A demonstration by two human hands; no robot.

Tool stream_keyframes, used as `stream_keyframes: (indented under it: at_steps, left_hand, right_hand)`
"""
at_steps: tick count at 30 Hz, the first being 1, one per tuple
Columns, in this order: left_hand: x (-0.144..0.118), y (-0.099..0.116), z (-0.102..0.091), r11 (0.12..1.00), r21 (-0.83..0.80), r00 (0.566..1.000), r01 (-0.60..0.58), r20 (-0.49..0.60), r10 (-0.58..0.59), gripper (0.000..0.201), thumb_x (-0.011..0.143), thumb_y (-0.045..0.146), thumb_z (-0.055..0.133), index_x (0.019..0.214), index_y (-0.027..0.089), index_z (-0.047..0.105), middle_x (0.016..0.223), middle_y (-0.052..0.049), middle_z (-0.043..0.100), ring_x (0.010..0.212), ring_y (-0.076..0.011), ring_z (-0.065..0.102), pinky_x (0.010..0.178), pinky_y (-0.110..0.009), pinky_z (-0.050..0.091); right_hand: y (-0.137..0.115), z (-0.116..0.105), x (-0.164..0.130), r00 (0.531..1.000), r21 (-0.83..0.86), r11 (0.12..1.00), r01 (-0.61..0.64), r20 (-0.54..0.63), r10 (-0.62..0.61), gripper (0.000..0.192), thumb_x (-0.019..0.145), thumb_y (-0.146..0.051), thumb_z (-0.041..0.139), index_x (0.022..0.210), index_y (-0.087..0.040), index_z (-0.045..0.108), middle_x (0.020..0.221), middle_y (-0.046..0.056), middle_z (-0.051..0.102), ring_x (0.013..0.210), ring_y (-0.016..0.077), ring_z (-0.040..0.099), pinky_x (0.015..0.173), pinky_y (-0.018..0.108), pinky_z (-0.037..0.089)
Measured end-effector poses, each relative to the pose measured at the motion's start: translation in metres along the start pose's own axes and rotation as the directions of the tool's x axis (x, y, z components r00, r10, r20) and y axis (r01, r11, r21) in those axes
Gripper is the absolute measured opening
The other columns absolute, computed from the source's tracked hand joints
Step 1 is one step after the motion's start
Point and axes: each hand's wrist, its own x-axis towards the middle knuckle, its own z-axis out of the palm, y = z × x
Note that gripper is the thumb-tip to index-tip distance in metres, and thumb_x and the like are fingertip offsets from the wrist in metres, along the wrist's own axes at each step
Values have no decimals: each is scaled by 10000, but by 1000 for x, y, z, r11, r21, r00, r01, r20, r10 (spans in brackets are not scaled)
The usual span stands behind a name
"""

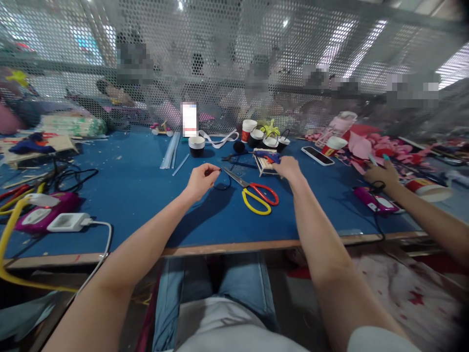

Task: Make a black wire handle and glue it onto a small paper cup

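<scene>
My left hand (202, 180) is closed in a pinch on the end of a thin black cord (230, 185), which curves in a loop above the table. My right hand (289, 169) is closed around the handle end of a blue hot glue gun (263, 154) with an orange trigger. The gun lies over a small rack of wooden sticks (266, 167). Between my hands, scissors (256, 192) with one red and one yellow handle lie partly open, blades pointing toward my left hand.
Paper cups (197, 146), clear glue sticks (170, 151), a white ribbon (220, 139) and a phone (317, 156) lie farther back. Purple power strips (47, 212) sit at both sides. At right, a co-worker's hand (383, 175) is near pink petals (366, 146). A perforated metal screen (220, 63) closes the back.
</scene>
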Motion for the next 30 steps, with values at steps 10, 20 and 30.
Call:
stream_keyframes:
  at_steps: [10,20,30]
  left_hand:
    - [1,1,-2,995,-95,999,43,27,-41,108,703,194,622,749,128,550,489,63,430,430,-29,362,405,-174,268]
    - [2,2,-2,993,-106,999,49,15,-48,109,701,184,620,752,122,547,486,62,428,425,-25,357,406,-172,271]
    - [5,-2,-6,996,-77,998,52,-33,-55,112,696,207,626,750,138,556,495,63,429,419,-30,366,406,-172,283]
  right_hand:
    - [-11,2,-12,983,7,985,-175,-55,175,375,751,-235,488,1056,-18,520,997,264,599,998,351,543,827,477,400]
    - [-17,-10,-18,992,569,817,-94,-20,127,245,634,-282,603,815,-120,573,655,39,596,573,153,540,571,299,428]
    - [-61,-25,-59,933,814,580,-24,226,-279,215,679,-308,649,793,-129,615,713,48,628,521,112,538,475,253,444]
